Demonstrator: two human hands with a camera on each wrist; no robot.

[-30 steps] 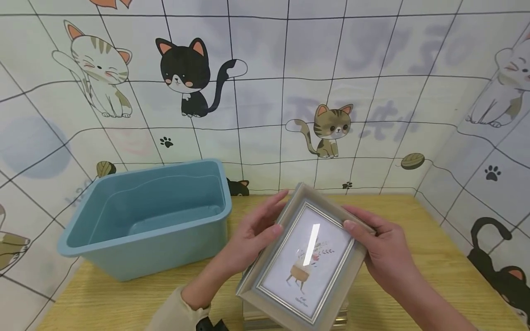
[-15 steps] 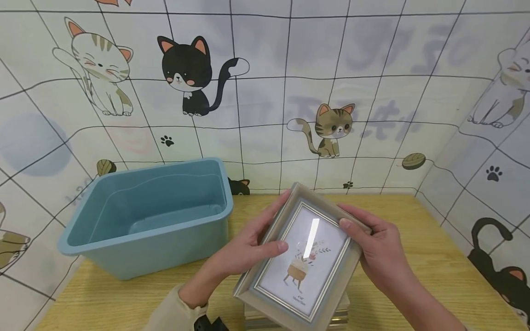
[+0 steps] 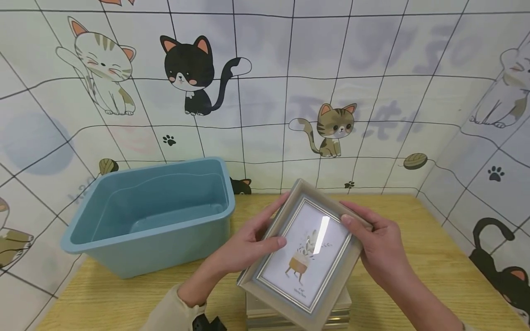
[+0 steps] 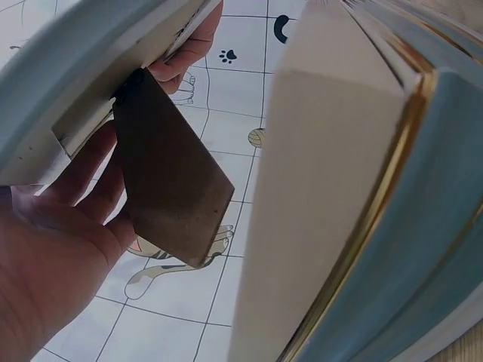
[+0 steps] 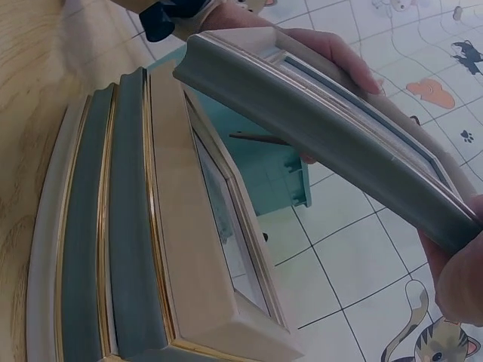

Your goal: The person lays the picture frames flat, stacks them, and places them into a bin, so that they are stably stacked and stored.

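Observation:
Above the table, both hands hold a tilted picture frame (image 3: 306,248) with a pale, silver-lined border and a plant-pot print behind glass. My left hand (image 3: 248,246) grips its left side, the thumb lying across the front onto the glass. At the upper right edge, my right hand (image 3: 381,243) pinches the border, thumb in front and fingers behind. In the left wrist view a brown stand leg (image 4: 170,173) juts from the frame's back, with left fingers beside it. Beneath lies a stack of picture frames (image 5: 170,226), blue and cream with gold edging, partly hidden by the held one in the head view.
A blue plastic bin (image 3: 153,253) stands on the left of the wooden table (image 3: 418,257). Behind the table rises a wall covering (image 3: 265,101) with cat drawings and grid lines, which also runs along both sides.
My left hand has moved down the frame's side and its thumb has come over the border onto the glass. The frame has tilted slightly, shifting the glare. My right hand keeps its hold.

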